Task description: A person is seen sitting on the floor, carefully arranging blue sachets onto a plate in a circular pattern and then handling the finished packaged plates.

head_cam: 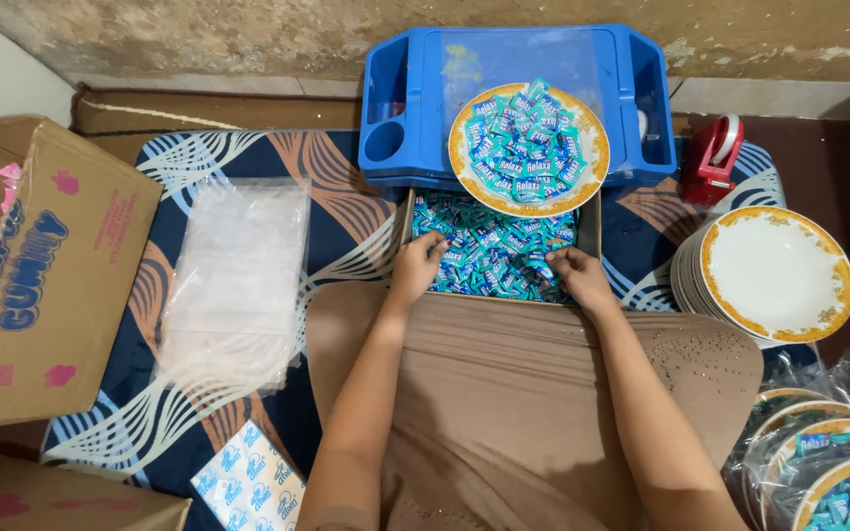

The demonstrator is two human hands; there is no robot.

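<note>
A cardboard box point(590, 234) in front of my lap is full of small blue-green wrapped candies point(504, 246). My left hand point(415, 264) rests in the box's left side, fingers curled into the candies. My right hand point(575, 273) is at the right side, fingers closed on a few candies. Just beyond the box a white plate with a gold rim point(590, 157), heaped with the same candies, sits on a blue plastic tray point(400, 108).
A stack of empty gold-rimmed plates point(777, 270) stands at the right, wrapped filled plates point(828, 462) below it. A red tape dispenser point(712, 157) is behind. Clear plastic bags point(233, 280) lie left on the patterned mat, beside a large carton point(41, 265).
</note>
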